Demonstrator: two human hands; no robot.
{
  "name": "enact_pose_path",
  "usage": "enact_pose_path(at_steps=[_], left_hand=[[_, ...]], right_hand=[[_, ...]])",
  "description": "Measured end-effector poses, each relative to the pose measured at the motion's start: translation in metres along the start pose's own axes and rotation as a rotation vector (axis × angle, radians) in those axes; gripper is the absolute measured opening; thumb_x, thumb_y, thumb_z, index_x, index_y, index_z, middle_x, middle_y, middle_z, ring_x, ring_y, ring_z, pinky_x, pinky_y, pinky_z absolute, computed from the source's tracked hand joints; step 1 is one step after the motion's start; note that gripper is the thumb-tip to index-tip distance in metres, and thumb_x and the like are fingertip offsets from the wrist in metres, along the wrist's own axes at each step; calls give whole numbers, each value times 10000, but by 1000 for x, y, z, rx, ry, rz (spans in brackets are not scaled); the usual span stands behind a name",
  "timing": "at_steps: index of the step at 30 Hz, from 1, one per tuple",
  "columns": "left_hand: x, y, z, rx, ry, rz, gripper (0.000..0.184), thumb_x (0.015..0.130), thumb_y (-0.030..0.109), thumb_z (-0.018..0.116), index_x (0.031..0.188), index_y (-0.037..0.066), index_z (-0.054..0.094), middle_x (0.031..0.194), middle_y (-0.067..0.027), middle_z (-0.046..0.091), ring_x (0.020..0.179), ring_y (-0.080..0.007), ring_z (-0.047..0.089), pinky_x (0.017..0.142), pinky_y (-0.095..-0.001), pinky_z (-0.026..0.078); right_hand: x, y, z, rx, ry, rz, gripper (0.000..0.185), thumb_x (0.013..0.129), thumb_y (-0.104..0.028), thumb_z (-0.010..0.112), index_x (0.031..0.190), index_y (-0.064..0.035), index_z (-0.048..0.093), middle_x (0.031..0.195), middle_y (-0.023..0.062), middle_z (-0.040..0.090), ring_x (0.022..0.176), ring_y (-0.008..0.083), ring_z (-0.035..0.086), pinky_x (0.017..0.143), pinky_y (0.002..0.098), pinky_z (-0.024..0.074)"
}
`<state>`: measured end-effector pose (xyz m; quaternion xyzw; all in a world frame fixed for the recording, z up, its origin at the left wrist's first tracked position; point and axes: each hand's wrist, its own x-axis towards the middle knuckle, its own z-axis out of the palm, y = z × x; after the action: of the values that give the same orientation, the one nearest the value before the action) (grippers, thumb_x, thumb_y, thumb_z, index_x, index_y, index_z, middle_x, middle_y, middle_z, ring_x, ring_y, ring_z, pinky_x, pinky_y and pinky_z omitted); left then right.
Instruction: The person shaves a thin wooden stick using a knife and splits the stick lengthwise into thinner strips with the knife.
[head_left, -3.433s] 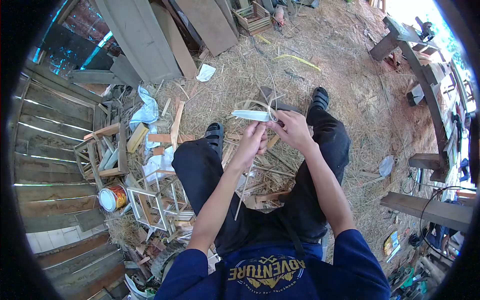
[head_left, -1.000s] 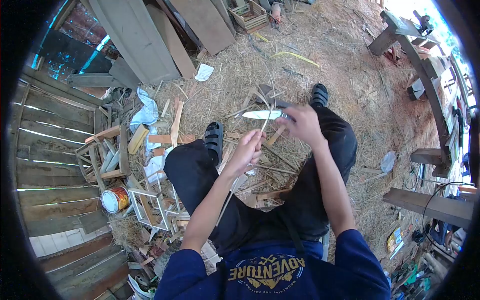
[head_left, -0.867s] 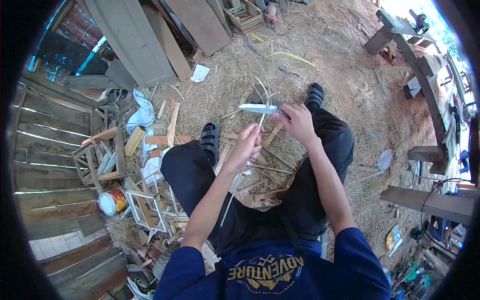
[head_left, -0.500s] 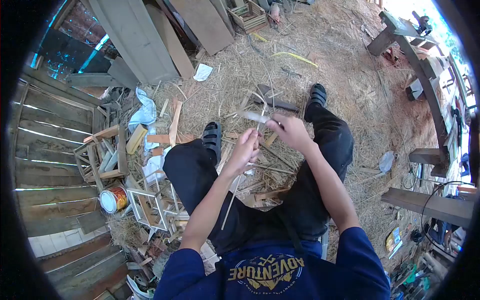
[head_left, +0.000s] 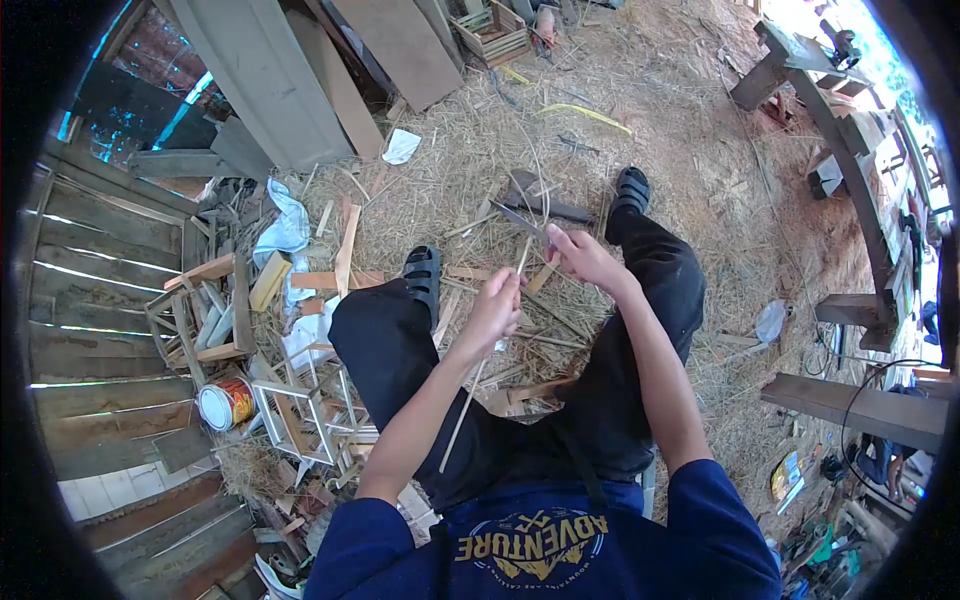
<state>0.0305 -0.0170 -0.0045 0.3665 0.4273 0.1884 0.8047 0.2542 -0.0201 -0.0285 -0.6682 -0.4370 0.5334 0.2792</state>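
Observation:
My left hand [head_left: 494,308] is closed around a thin pale strip [head_left: 462,420], which runs from above the fist down over my left thigh. The strip's upper part stands past my fingers, close to the blade. My right hand [head_left: 584,262] is closed on a knife [head_left: 521,219]; its handle is hidden in the fingers and the blade points up and to the left. Beneath the blade, an axe-like tool [head_left: 560,208] with a dark head lies on the straw-covered ground, between my sandalled feet.
Wooden boards [head_left: 275,85] lean at the upper left beside a slatted crate [head_left: 490,35]. A paint can [head_left: 226,403] and a white frame [head_left: 295,422] stand at the left. A wooden bench [head_left: 850,150] curves along the right. Part of another person [head_left: 882,468] shows at the far right.
The knife has turned from nearly level to a slant, its tip now further up. My right hand has shifted slightly right, and my left hand sits a little lower on the strip.

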Motion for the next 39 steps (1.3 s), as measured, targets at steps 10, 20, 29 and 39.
enact_pose_path(at_steps=[10,20,29,39], left_hand=[[2,-1,-12,7,32,17,242,1116,285,383,1062,78,496,673,55,360,446,-22,278,377,-222,198],[6,1,-3,11,38,61,235,1110,281,405,1074,72,506,679,56,374,458,-23,292,396,-231,225],[9,5,-10,28,118,188,334,1080,296,518,1315,64,566,702,63,418,504,-14,321,439,-209,266],[3,13,-6,10,105,166,382,1078,278,520,1385,52,547,724,34,449,513,-18,310,459,-208,257]], right_hand=[[-18,-4,17,-611,192,-599,338,960,-440,642,944,-107,701,683,153,635,663,348,650,609,434,492],[11,14,11,-203,167,-320,532,1028,-506,511,936,-29,727,711,184,666,714,343,679,699,431,513],[-6,-21,21,-179,411,-478,419,866,-399,781,855,5,670,592,87,564,515,162,524,523,355,411],[0,-28,32,-27,640,-564,289,893,-219,774,1082,-12,704,846,73,664,729,128,623,649,287,488]])
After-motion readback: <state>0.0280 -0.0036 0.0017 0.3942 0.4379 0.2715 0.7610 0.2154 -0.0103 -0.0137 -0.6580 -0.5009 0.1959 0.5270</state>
